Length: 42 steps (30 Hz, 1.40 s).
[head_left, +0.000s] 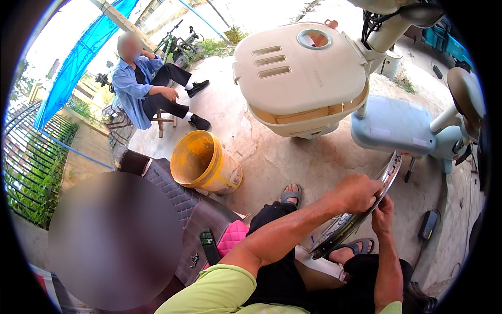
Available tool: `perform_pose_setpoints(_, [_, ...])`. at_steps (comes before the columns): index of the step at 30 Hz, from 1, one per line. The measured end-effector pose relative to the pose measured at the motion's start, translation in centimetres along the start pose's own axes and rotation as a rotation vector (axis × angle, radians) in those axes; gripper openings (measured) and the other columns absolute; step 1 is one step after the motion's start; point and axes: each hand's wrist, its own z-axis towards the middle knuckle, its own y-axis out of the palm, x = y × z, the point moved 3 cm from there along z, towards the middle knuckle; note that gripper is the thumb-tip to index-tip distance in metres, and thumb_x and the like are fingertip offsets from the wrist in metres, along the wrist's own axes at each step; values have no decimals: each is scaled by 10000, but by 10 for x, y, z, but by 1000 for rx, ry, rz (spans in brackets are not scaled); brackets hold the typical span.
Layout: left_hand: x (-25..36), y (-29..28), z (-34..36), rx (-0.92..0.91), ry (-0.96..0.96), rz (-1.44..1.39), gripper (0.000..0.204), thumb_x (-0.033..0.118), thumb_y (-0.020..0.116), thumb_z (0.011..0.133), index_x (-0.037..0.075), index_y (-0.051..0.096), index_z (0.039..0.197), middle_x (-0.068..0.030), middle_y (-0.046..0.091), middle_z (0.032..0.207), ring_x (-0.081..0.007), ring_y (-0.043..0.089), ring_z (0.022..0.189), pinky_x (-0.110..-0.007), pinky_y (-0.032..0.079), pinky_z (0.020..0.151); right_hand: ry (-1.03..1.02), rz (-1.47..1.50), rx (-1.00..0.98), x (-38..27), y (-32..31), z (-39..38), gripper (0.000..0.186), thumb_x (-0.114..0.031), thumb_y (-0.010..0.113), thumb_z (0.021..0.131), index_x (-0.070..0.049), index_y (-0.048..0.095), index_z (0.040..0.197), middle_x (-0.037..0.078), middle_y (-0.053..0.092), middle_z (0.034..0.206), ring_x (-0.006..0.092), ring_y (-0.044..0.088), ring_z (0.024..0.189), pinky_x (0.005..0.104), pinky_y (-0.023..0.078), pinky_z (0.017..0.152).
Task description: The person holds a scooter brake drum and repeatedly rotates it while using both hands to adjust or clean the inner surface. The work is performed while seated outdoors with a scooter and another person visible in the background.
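Note:
A spoked wheel [392,165] with a silver rim and dark edge stands tilted between my legs. My left hand [355,192] is closed on the upper part of the wheel, its fingertips partly hidden. Just below it, my right hand [383,212] also grips the wheel, fingers wrapped at the rim. My sandalled feet rest on the concrete ground [413,193] around the wheel's lower part.
A white scooter basket [293,68] and pale blue scooter [389,125] stand ahead. A yellow bucket [225,172], quilted seat [172,183] with a phone [209,246], and black box [430,222] lie around me. A seated person [133,89] is at upper left; a large blurred area covers lower left.

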Motion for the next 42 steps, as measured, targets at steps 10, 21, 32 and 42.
perform_pose_setpoints(10, [-7,12,4,-27,-14,2,161,166,594,836,111,688,956,-171,701,871,-411,662,842,-494,515,747,-42,-398,87,-174,10,25,230,-105,559,935,11,616,1126,70,651,1040,130,602,993,265,448,933])
perform_pose_setpoints(21, [8,17,5,30,39,11,155,151,624,822,74,687,942,-172,694,794,-379,680,768,-460,531,704,278,14,-870,-200,147,-55,407,-246,672,803,33,644,1099,106,686,1084,154,630,970,294,474,893])
perform_pose_setpoints(32, [5,23,4,56,67,-4,172,148,640,829,35,690,948,-151,687,740,-326,684,689,-396,537,658,121,-54,-1133,-181,163,-88,403,-239,667,810,35,643,1105,107,686,1077,156,633,963,295,479,889])
perform_pose_setpoints(42, [-2,21,0,93,99,-8,173,160,650,813,45,695,934,-174,688,753,-353,688,706,-419,551,666,71,-76,-1202,-173,182,-78,398,-232,663,817,37,642,1110,108,687,1071,158,637,956,296,483,884])
